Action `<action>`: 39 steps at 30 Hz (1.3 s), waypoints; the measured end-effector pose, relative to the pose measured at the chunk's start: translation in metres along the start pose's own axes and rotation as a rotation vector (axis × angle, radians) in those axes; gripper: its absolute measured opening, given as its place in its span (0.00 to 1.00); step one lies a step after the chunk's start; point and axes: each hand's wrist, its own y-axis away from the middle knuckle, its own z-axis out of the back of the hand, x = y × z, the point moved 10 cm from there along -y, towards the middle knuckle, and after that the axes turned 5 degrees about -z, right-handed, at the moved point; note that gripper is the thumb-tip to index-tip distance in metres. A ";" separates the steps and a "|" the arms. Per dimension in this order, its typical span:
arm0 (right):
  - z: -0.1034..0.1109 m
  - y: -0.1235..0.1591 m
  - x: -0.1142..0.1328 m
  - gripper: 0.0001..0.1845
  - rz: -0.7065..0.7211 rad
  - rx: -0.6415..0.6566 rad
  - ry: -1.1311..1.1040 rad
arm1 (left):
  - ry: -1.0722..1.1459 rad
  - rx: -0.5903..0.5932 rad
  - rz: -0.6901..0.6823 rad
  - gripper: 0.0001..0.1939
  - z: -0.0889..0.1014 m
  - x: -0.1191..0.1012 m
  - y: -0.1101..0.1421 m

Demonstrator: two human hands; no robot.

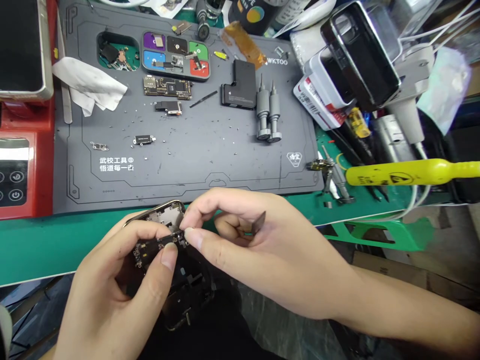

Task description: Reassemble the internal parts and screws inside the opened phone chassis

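Note:
My left hand (pixel 123 270) is closed around an opened phone frame (pixel 161 216) at the table's front edge. Its thumb and index finger press on a narrow black phone component (pixel 152 250) with small metal contacts. At the component's right end, my right hand (pixel 240 245) pinches with thumb and index finger; the exact grip point is partly hidden. A thin dark pointed piece (pixel 258 222) pokes out from the curled fingers of that hand, its other end hidden. Below the hands, a dark inner phone panel (pixel 187 297) shows over the lap.
On the grey mat (pixel 210 165) lie a logic board (pixel 167 87), a black battery (pixel 240 85), two screwdrivers (pixel 263 110), a parts tray (pixel 176 72) and several loose screws. A red machine (pixel 30 165) stands left. A yellow tube (pixel 405 172) juts in from the right.

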 end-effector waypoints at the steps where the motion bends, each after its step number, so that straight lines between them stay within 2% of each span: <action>1: 0.000 0.000 0.000 0.05 -0.003 0.002 -0.002 | 0.004 0.002 0.001 0.05 0.000 0.000 0.000; 14: 0.001 0.001 -0.002 0.06 -0.004 0.000 0.011 | 0.046 0.000 0.044 0.05 -0.002 0.005 0.003; 23: -0.001 0.005 -0.002 0.07 0.002 0.008 -0.016 | 0.008 -0.006 0.020 0.09 -0.001 -0.001 0.001; 26: -0.001 0.007 0.000 0.08 0.038 0.007 -0.002 | 0.019 -0.014 0.020 0.09 -0.002 -0.001 0.000; 39: -0.002 0.021 0.009 0.12 0.241 -0.101 0.317 | 0.003 -0.023 -0.040 0.06 0.000 -0.005 0.001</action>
